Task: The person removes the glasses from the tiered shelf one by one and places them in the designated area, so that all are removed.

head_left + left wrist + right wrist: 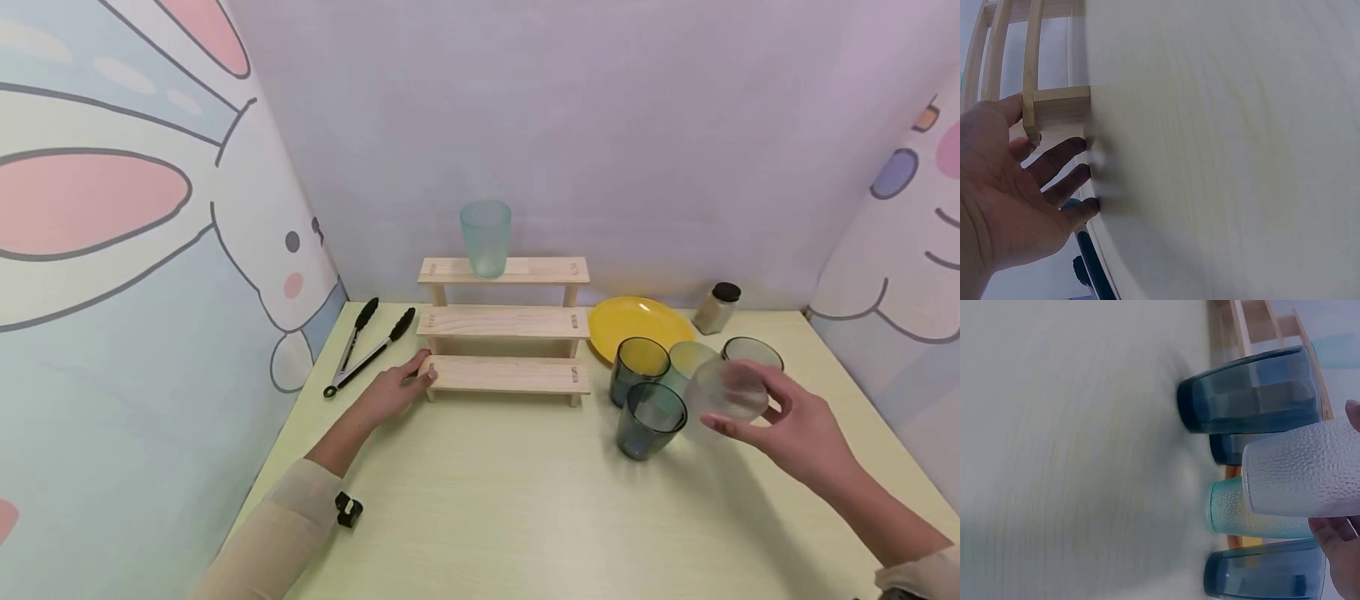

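My right hand [806, 429] holds a clear textured cup [1304, 469] between thumb and fingers, above the table at the right. Around it stand two dark blue-grey glasses [649, 425] [1266, 572], an amber-looking glass [637, 371] and a pale green textured cup [1235, 506]. With thumb and forefinger, my left hand [393, 393] grips the left end of the lowest step on a three-tier wooden stand [506, 375]; its other fingers [1063, 184] spread beside the stand's leg. On the top step, a frosted light-blue cup [487, 242] sits upright.
A yellow plate [615, 312] lies right of the stand, behind the glasses. Farther back right is a black-capped jar [717, 308]. Black-tipped tongs [367, 354] lie spread at the left, near the bunny-print wall [255, 225]. A plain wall [637, 150] closes the back.
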A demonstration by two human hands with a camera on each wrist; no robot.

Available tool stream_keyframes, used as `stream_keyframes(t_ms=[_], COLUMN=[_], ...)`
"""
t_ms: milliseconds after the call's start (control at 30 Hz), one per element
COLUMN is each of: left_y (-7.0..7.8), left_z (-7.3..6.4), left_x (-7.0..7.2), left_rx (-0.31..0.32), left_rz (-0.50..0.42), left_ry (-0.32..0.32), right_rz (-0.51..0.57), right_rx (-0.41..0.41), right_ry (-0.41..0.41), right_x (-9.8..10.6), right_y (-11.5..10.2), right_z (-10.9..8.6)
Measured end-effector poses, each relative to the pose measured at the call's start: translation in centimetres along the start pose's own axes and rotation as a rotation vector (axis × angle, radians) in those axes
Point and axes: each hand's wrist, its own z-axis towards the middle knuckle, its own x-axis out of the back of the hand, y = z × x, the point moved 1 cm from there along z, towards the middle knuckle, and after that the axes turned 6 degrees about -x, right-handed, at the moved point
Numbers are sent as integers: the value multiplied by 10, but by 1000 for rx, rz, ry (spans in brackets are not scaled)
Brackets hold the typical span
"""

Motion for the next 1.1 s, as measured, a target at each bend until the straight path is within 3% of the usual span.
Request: stream_keyframes(t_ms=[633,1100], left_y=[1,1], left_z=[0,-1], left_x=[1,1], left_rx=[-1,0], left_rz=[-11,-25], left_ry=[-1,-3], right_rz=[-91,-148], right_rx=[53,15], right_ry=[91,70], right_x=[-14,-29], right_y=[8,14], right_z=[-14,-16])
